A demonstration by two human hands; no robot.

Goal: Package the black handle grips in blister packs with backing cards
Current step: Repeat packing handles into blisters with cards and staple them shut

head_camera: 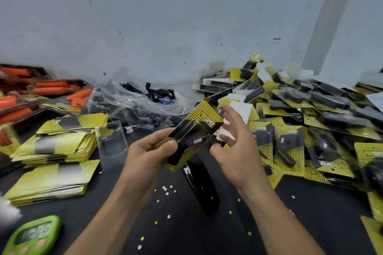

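Nearest, a green timer (31, 236) sits on the dark counter (186, 234). Just beyond, the left hand (145, 151) pinches a blister pack (194, 134), with a black handle grip (184, 130) on its yellow backing card (202, 112), above a black stapler (202, 188). The right hand (234, 151) is at its far end, too blurred to tell its hold. Finished packs (310, 120) heap up on the right, and a bag of grips (157, 95) lies by the wall.

A packing workshop is indicated. On a dark counter (186, 225), finished packs (323, 107) are heaped at the right, and printed yellow cards (56, 147) are stacked at the left. Loose black grips (159, 93) are kept in a clear plastic bag (128, 101) against a bare, scuffed wall (145, 16). A green timer (31, 236) is set nearby.
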